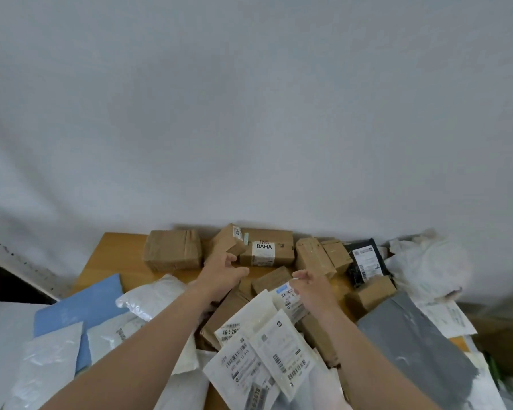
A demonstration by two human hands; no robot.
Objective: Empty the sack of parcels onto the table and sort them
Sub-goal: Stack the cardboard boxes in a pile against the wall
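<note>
Parcel-sorting spot in a plain room, wooden table (113, 255) set against a bare white wall (249, 113), taped brown cardboard boxes (172, 250) along the back, white poly mailers (267, 350) with barcode labels, grey mailer (412, 335), blue mailer (83, 303)

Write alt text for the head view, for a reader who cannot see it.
Two bare hands, left and right, reach empty and open over a wooden table heaped with parcels: brown boxes along the far edge, white labelled mailers nearest, a grey bag at right.

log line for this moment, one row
phase: sorting | left hand: open, over brown boxes | right hand: open, empty | table: parcels spread
</note>
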